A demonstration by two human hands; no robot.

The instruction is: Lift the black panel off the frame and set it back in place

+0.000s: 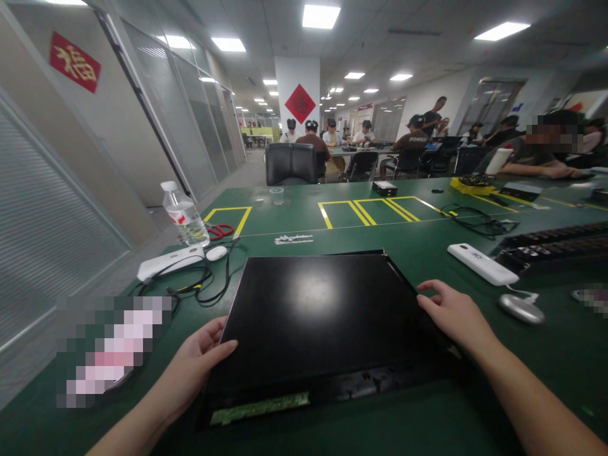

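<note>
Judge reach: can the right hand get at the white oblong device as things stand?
Probably yes. The right hand is at the black panel, and I see nothing between it and the white oblong device on the green tabletop. It would likely have to leave the panel first.

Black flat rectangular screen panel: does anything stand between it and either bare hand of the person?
Nothing visible does. The bare left hand holds the black flat rectangular screen panel at its left edge; the bare right hand is at the right side, and no object shows between them.
</note>
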